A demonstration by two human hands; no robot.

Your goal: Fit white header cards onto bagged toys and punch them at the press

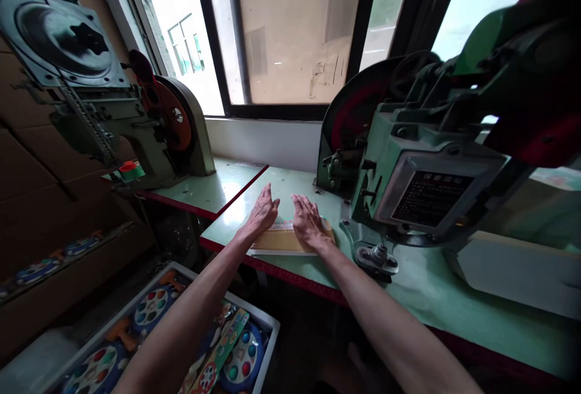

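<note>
Now, from the head camera, both arms reach forward over the green table (pixel 426 297) toward a flat brown cardboard stack (pixel 281 241) lying near the table's front edge, just left of the big green press machine (pixel 422 170). The left hand (pixel 262 212) lies flat on the stack's left end, fingers straight and together, palm down, gripping nothing; the right hand (pixel 307 222) lies flat on the stack's right part, fingers spread slightly, likewise pressing rather than clutching. The two hands sit close beside each other, not touching. The stack lies flat, its long axis running left to right along the table's red-trimmed front edge, with its right end pointing toward the machine's round die post (pixel 376 256), which stands near but apart from it. Judging by how things lie, the stack is squared up on the table but nothing is yet under the die, so feeding the machine looks still to be done. Left of the machine, well apart, a second press (pixel 149 121) stands on its own green table by the window (pixel 281 31). Below and left of the machine, down by the floor, a white tray (pixel 267 321) holds colourful round toy boards (pixel 152 306)
</note>
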